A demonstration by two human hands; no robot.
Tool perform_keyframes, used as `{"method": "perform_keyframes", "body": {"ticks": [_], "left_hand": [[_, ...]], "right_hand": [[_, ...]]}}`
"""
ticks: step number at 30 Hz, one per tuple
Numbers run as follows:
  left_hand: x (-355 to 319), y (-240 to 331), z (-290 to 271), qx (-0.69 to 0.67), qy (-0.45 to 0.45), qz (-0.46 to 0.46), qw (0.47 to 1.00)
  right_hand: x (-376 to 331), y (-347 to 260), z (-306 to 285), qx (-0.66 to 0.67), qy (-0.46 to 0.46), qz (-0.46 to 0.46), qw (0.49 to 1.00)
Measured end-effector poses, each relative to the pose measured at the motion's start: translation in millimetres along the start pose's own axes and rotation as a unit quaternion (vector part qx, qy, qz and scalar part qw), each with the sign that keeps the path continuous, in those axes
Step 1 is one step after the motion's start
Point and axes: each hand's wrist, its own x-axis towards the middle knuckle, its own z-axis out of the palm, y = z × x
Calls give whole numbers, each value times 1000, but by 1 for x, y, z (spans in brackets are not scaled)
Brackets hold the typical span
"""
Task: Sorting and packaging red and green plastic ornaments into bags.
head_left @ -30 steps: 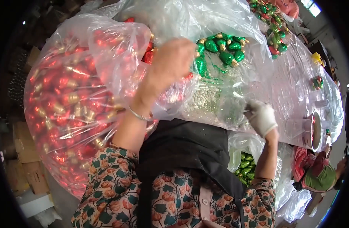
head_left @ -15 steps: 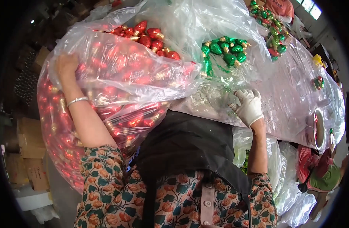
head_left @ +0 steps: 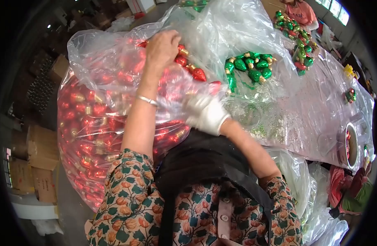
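Observation:
A large clear plastic bag [head_left: 94,127] full of shiny red bulb-shaped ornaments with gold bases lies at my left. My bare left hand [head_left: 163,48], a bangle on its wrist, is at the bag's opening among loose red ornaments [head_left: 198,74]. Its fingers are curled, and whatever they hold is hidden. My right hand [head_left: 207,112], in a white glove, is over the bag's near right edge; motion smears its fingers. Several green glitter ornaments [head_left: 256,65] lie on clear plastic beyond it, right of the red ones.
Plastic sheeting [head_left: 295,110] covers the table, with glitter scattered on it. A white bucket [head_left: 349,143] holding red items stands at the right. Mixed ornaments [head_left: 297,39] are heaped at the far right, near another person [head_left: 301,12]. Cardboard boxes [head_left: 42,147] stand at the left.
My left hand has gone from the bag's left side rightward and up to its opening. The gloved right hand has swung left from the glittery sheeting to the bag.

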Motion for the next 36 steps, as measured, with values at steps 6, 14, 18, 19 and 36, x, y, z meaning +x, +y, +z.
{"method": "perform_keyframes", "body": {"ticks": [6,14,18,19,36], "left_hand": [[11,-78,109,169,-202,44,964],[27,-99,163,193,-292,42,936],[32,-111,156,161,-307,36,937],[34,-109,152,155,-302,30,940],[96,15,306,-84,-376,85,919]], "right_hand": [[-8,-32,43,11,-14,-88,996],[-39,-24,11,121,13,-63,991],[-64,27,-111,124,155,-17,980],[-83,59,-122,356,164,249,886],[39,377,-116,-211,-50,335,917]]}}
